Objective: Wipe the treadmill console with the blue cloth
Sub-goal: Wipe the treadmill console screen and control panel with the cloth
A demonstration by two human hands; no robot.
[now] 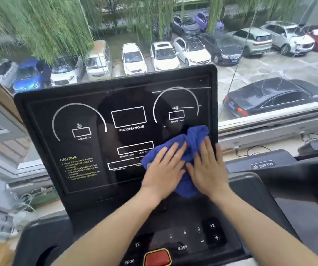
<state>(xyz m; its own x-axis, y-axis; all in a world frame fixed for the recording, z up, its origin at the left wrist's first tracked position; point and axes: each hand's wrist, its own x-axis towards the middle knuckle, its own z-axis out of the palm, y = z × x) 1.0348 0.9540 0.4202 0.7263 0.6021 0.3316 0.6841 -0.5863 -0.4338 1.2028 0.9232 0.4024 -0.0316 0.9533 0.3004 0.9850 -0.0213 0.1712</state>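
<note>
The black treadmill console (89,120) stands upright in front of me, its dark screen printed with white gauges and yellow caution text. A crumpled blue cloth (194,139) lies against the screen's lower right part. My left hand (164,169) presses flat on the cloth's left side, fingers spread. My right hand (208,166) presses flat on its right side, near the screen's right edge. Both palms hold the cloth against the panel; part of the cloth is hidden under them.
Below the screen sits a button panel (185,237) with numbers, MODE and a red stop button (157,257). A second treadmill (265,164) stands to the right. Behind the console is a window (269,64) over a car park; cables lie along the sill.
</note>
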